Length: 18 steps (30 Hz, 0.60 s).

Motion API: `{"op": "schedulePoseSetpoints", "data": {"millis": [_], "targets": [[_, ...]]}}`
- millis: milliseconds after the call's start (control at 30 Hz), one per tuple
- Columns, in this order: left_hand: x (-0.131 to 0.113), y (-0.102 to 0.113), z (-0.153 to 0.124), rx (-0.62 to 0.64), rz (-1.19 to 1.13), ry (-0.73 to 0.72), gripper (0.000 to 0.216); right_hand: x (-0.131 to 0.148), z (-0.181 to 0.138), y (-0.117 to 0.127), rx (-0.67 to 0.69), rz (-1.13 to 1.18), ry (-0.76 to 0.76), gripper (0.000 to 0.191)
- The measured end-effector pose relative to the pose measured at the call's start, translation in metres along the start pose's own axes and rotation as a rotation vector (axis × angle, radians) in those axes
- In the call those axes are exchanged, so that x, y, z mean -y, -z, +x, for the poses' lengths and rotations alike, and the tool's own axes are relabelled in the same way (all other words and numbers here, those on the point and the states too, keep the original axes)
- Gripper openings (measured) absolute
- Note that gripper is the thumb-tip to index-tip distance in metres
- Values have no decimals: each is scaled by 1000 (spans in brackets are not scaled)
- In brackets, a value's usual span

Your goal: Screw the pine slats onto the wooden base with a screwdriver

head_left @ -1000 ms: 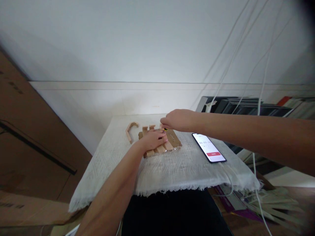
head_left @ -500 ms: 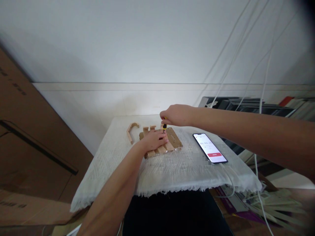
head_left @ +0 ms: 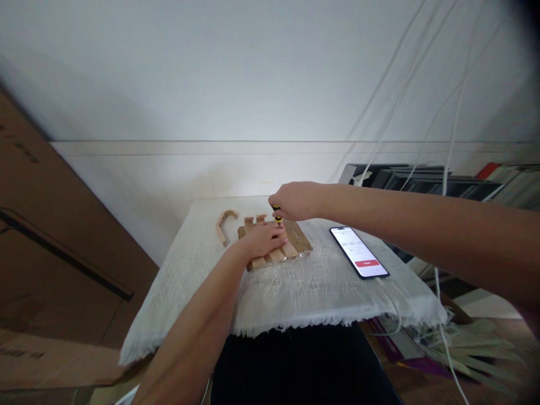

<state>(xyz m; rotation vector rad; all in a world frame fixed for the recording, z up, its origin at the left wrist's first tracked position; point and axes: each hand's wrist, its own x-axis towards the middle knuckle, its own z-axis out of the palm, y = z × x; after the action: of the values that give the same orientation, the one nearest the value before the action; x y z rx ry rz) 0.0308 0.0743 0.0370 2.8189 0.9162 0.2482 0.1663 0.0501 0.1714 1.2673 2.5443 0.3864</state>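
Note:
My right hand point(head_left: 294, 201) is closed around the yellow-and-black handle of a screwdriver point(head_left: 277, 219), which stands nearly upright with its tip down by my left fingers. My left hand point(head_left: 265, 239) lies over a row of pale wooden hooks point(head_left: 276, 256), its fingers bent over the rightmost one and gripping it. Beneath the hooks is a brown cardboard-like board point(head_left: 298, 236) with small dark marks on its bare right part. The screwdriver's tip and any screw under it are too small to make out. To the left, a loose curved wooden hook point(head_left: 223, 226) rests on the cloth.
A white fringed cloth point(head_left: 202, 275) covers the small table. A phone point(head_left: 358, 253) with a lit timer lies at right, its cable hanging over the front edge. Large cardboard boxes point(head_left: 63, 247) stand at left; stacked dark items point(head_left: 392, 177) and white cables point(head_left: 451, 129) are at right.
My right hand has shifted slightly left and turned, and more of the screwdriver's handle shows. My left hand stays on the hooks. The whole view has moved a little.

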Motion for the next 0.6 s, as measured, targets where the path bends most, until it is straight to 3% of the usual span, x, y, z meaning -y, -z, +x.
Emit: {"op": "schedulePoseSetpoints", "data": {"millis": [333,600], "targets": [[3,-2,3,-18,-1,-30,36,-11,18,-3,-33,27,-78,50],[6,-4,2,-4,20,-79,37,-14,19,-10,-67,112,-88,41]]}}
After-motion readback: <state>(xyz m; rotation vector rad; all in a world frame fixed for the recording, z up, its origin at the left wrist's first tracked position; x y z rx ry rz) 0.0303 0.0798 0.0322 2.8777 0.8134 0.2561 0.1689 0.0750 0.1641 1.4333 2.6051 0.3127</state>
